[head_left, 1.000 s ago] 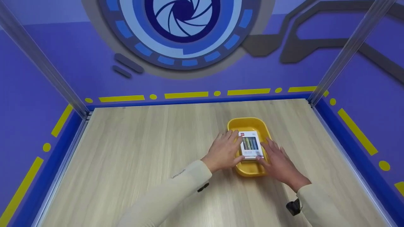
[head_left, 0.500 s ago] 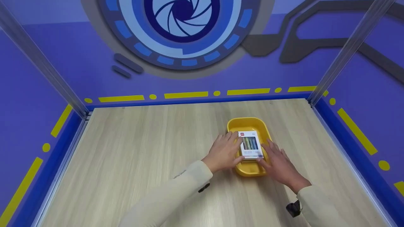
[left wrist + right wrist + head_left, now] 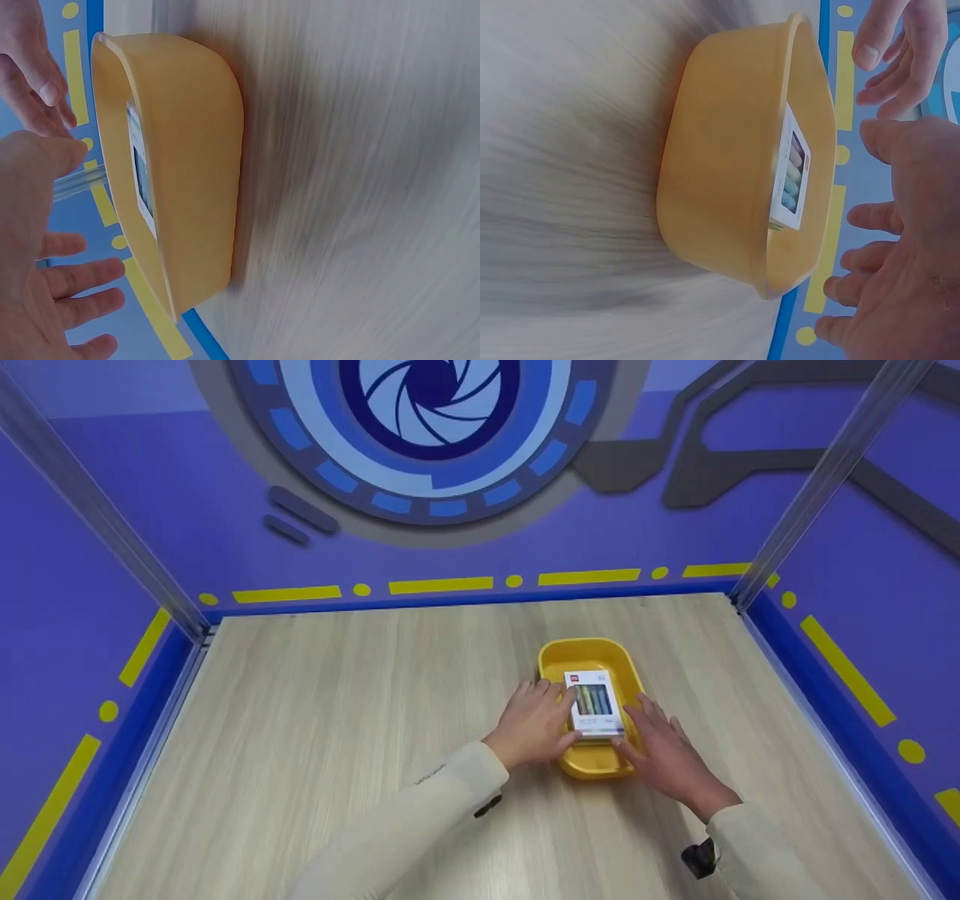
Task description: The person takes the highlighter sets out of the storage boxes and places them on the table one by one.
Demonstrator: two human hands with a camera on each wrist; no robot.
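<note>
A white box of coloured chalk-like sticks (image 3: pixel 595 724), seen through its window, lies in a yellow plastic tub (image 3: pixel 592 649) at the right of the table. My left hand (image 3: pixel 531 721) hovers over the tub's left rim, fingers spread and slightly bent. Over the right rim is my right hand (image 3: pixel 664 746), its fingers loosely extended. Both wrist views show a gap between the fingers and the tub, and neither hand holds anything. In the right wrist view the box (image 3: pixel 790 176) leans a little inside the tub, its lower part hidden by the wall.
The tub stands on a light wood-grain table (image 3: pixel 360 697). Purple-blue panels (image 3: pixel 450 559) with yellow markings enclose the back and both sides, with clear corner posts (image 3: pixel 832 472). A small black device (image 3: pixel 699 859) sits at the right sleeve.
The fingers of my left hand have drawn slightly back toward me, off the box's upper left edge. The box and tub stay in place, and my right hand has barely moved.
</note>
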